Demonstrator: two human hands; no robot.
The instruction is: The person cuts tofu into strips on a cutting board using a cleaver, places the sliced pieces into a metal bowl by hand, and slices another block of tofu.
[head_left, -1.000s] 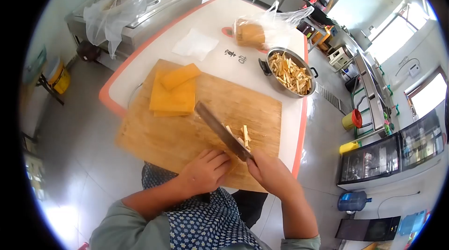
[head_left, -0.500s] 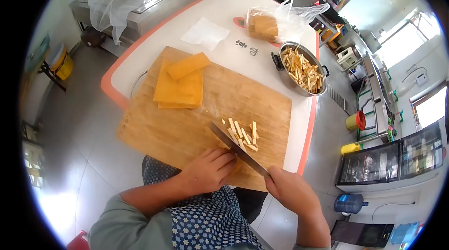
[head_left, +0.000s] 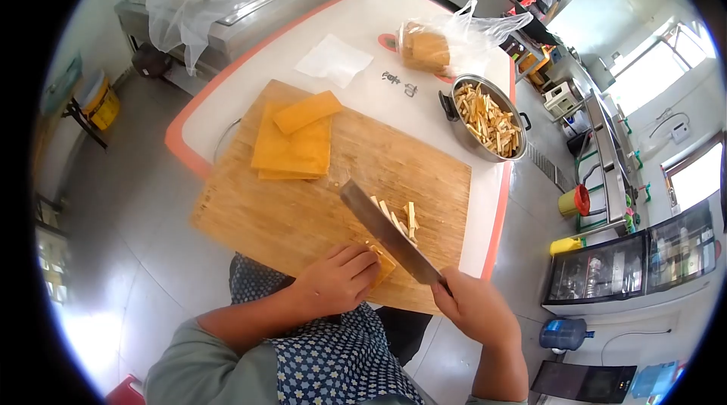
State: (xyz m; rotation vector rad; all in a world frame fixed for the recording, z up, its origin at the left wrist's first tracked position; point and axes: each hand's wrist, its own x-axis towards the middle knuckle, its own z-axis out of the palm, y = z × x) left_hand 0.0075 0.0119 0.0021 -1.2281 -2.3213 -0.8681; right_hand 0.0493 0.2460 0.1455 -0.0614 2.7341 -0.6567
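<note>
My right hand (head_left: pixel 478 308) grips the handle of a broad-bladed cleaver (head_left: pixel 390 232), whose blade is raised and tilted above the wooden cutting board (head_left: pixel 235 212). My left hand (head_left: pixel 338 278) lies with curled fingers on a yellow-orange piece of dried tofu (head_left: pixel 385 266) at the board's near edge; most of that piece is under the hand. Beyond the blade, several pale cut strips (head_left: pixel 410 216) rest on the board, partly hidden by the cleaver. Flat slabs of dried tofu (head_left: pixel 291 149) are stacked on the far left of the board, a smaller slab (head_left: pixel 308 112) on top.
A two-handled metal pot (head_left: pixel 487 117) full of cut strips stands at the table's right. Behind are a clear plastic bag (head_left: pixel 473 38) with a block of tofu (head_left: pixel 425 49) and a white sheet (head_left: pixel 334 60). The table's orange rim (head_left: pixel 182 140) curves around. Someone works far back.
My right hand has lifted and turned the cleaver so more of its flat side shows, off the piece under my left hand. The left hand stays nearly in place.
</note>
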